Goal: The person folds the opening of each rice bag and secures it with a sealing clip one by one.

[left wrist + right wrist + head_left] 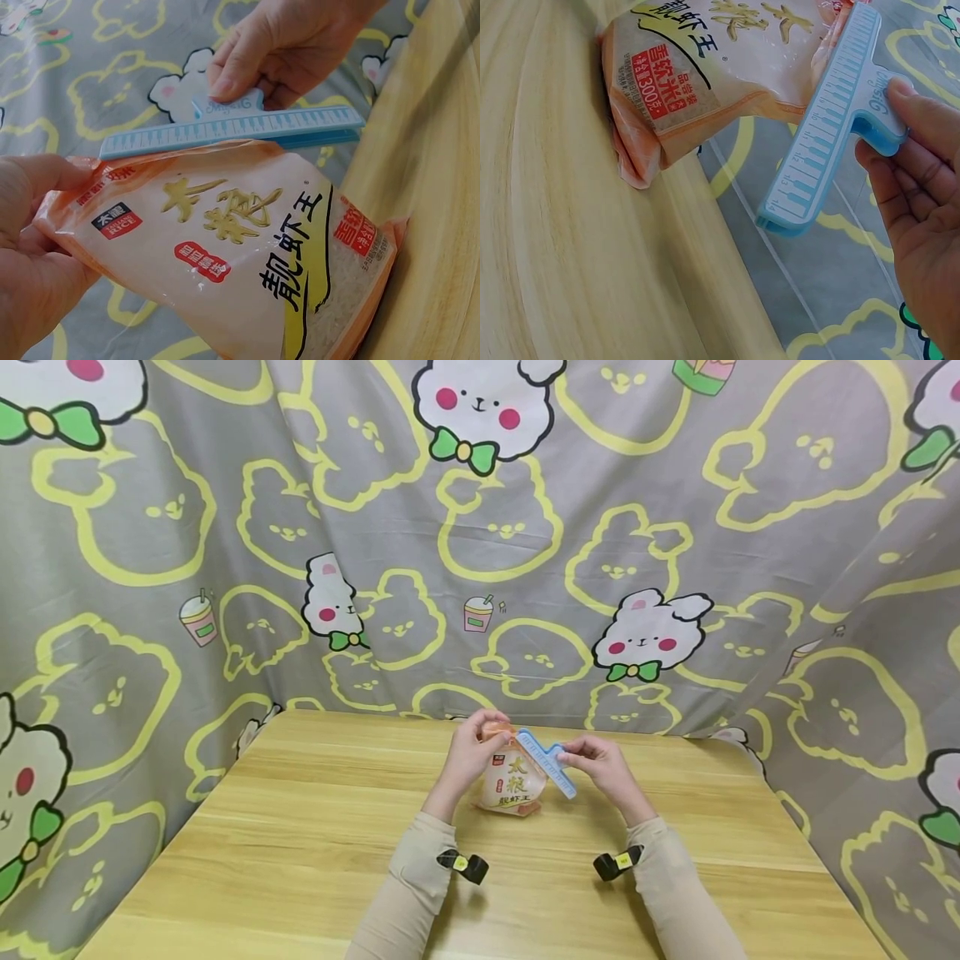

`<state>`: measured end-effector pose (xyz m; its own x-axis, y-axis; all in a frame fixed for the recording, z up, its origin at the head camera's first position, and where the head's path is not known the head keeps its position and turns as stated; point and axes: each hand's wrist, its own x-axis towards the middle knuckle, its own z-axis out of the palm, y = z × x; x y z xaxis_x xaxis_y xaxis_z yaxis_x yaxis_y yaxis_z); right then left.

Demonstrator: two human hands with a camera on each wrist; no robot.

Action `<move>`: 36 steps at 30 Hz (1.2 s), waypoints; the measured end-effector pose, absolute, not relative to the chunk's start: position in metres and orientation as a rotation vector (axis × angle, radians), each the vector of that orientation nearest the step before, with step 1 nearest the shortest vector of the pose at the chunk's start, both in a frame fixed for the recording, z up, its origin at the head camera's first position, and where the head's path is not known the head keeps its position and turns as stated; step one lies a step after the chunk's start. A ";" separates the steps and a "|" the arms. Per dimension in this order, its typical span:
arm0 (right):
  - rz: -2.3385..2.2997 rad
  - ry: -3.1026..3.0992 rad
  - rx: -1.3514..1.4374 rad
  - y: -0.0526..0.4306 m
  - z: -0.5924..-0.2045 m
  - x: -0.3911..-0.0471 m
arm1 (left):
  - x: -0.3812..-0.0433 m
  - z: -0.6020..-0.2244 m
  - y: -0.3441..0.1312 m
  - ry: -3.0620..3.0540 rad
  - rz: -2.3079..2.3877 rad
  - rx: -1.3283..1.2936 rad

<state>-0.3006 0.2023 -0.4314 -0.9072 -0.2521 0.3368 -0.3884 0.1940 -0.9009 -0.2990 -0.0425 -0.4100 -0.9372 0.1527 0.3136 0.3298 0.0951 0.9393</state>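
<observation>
A small plastic bag of rice, pale with orange edges and gold lettering, stands on the table in the head view. My left hand grips its top corner between thumb and fingers. A long blue clip with a piano-key print lies along the bag's top edge in the left wrist view. My right hand pinches the clip's handle between thumb and fingers. One end of the clip juts out past the bag on the right. Whether its bars have closed on the bag's edge I cannot tell.
The wooden table spreads around the bag. A grey curtain with cartoon rabbits and yellow outlines hangs behind the table and at both sides. Black cameras sit on both wrists over beige sleeves.
</observation>
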 end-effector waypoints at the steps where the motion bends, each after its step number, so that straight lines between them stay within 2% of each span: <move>1: 1.821 -2.337 0.629 0.202 -0.431 -0.300 | -0.302 -0.413 -0.043 -2.217 -1.973 -0.495; 36: 1.874 -2.327 0.634 0.195 -0.436 -0.305 | -0.311 -0.424 -0.041 -2.155 -1.883 -0.500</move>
<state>-0.3050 0.1951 -0.4355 -0.9102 -0.2620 0.3207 -0.3692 0.1628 -0.9150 -0.3106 -0.0409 -0.4237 -0.9137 0.1000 0.3939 0.4037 0.1127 0.9079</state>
